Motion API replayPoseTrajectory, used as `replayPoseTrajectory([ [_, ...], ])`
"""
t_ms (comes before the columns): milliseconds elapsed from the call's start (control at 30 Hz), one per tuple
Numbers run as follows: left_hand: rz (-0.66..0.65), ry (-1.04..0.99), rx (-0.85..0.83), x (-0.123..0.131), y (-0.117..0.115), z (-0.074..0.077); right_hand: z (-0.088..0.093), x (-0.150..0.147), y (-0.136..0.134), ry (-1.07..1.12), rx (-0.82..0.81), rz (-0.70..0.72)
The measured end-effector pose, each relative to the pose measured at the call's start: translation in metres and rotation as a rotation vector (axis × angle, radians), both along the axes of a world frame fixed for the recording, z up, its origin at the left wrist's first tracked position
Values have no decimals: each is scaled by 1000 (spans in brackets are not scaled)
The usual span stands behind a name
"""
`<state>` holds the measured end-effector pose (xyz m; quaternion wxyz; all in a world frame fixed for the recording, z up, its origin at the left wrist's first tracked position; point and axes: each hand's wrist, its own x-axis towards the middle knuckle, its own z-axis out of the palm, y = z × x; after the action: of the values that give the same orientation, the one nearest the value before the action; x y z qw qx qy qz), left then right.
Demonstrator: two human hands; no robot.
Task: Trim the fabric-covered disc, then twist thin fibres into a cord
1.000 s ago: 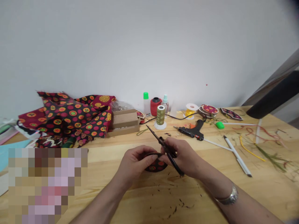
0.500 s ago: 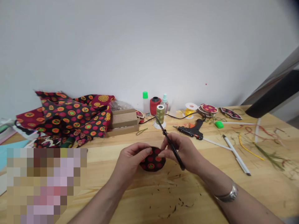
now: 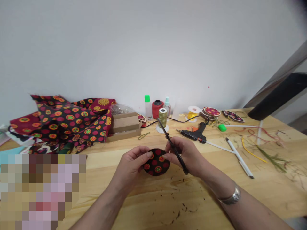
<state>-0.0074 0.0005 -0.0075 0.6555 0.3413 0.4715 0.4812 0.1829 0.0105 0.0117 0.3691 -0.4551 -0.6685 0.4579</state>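
Observation:
A round black fabric piece point(image 3: 156, 162) with red and orange dots is held just above the wooden table point(image 3: 148, 204). My left hand point(image 3: 132, 164) pinches its left edge. My right hand point(image 3: 189, 156) is closed round black scissors point(image 3: 173, 149), whose blades point up and to the left, and its fingertips touch the right edge of the fabric piece.
Patterned cloth point(image 3: 69, 119) is heaped at the back left beside stacked wooden blocks point(image 3: 124, 125). Behind the hands stand thread spools point(image 3: 163, 117), small bottles point(image 3: 148, 107) and a black glue gun point(image 3: 195, 133). White pens point(image 3: 238, 156) and loose cords point(image 3: 266, 150) lie right. Thread snippets dot the near table.
The fabric piece was turned from edge-on to facing me. The scissors swung from lying flat to pointing steeply upward, and both hands stayed close together.

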Motion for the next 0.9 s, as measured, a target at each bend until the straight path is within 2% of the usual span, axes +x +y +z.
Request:
replayPoseTrajectory([
  [267, -102, 50, -9, 0, -1, 0, 3, 3, 1, -63, 9, 41],
  [433, -164, 220, 97, 1, -2, 0, 4, 2, 0, -75, 13, 58],
  [633, -133, 271, 134, 1, -2, 3, 3, 2, 2, -26, -57, 61],
  [900, -108, 204, 87, 0, -1, 1, 2, 2, 3, -108, -28, 44],
])
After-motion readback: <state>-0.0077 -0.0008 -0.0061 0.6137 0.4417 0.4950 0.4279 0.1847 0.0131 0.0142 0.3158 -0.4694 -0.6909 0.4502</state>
